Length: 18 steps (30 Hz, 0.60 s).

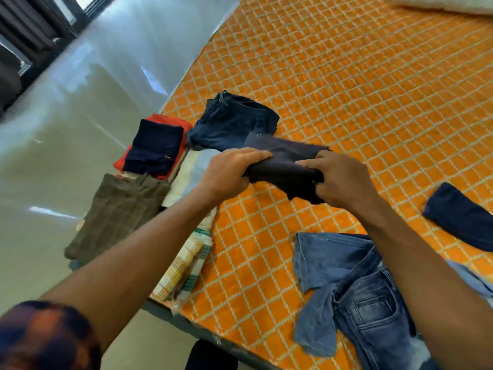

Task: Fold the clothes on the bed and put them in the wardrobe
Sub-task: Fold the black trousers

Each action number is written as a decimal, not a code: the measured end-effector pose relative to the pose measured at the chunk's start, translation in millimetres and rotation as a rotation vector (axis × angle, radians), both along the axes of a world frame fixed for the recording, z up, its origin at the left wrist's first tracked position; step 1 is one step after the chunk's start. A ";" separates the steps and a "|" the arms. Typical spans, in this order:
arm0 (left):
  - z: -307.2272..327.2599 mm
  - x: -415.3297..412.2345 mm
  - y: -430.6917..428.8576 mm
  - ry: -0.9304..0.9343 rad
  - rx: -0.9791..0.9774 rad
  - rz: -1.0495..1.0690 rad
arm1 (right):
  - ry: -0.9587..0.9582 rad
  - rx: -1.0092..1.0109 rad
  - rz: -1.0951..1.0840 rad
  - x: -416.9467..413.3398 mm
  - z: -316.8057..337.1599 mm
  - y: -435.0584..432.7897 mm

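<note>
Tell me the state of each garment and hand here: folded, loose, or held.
dark garment: half folded, held by both hands.
left hand: grips the dark garment.
right hand: grips the dark garment.
dark jeans: folded, on the bed.
navy top: folded, on the red garment.
olive trousers: folded, at the bed edge.
light jeans: unfolded, crumpled.
navy piece: loose, unstacked.
</note>
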<state>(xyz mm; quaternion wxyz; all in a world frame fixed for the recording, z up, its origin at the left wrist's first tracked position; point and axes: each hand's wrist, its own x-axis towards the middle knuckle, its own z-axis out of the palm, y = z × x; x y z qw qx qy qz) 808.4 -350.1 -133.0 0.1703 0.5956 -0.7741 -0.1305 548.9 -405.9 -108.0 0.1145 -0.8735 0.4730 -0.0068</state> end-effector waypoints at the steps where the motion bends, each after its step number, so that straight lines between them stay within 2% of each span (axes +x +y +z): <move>1: -8.5 2.6 -3.6 0.018 -0.044 -0.001 | -0.057 -0.066 -0.022 0.6 -8.6 3.7; 4: -50.6 5.7 4.5 0.038 -0.094 -0.043 | -0.161 -0.158 -0.099 1.7 -52.4 27.2; 6: -93.6 3.8 29.2 -0.050 -0.029 -0.085 | -0.124 -0.100 -0.145 0.0 -94.9 56.4; 8: -135.1 3.3 63.7 -0.150 0.148 -0.088 | -0.020 0.032 -0.158 2.8 -142.5 97.6; 11: -188.3 -2.9 123.6 -0.308 0.537 -0.123 | 0.156 0.240 -0.154 8.8 -211.9 175.6; 13: -199.5 -11.4 147.4 -0.354 0.527 -0.054 | 0.186 0.295 -0.215 15.4 -231.1 203.3; 15: -201.0 -19.1 153.9 -0.356 0.528 0.002 | 0.127 0.347 -0.286 18.9 -234.7 208.8; 18: -198.2 -20.2 148.1 -0.335 0.513 0.101 | -0.071 0.405 -0.466 7.1 -227.3 197.1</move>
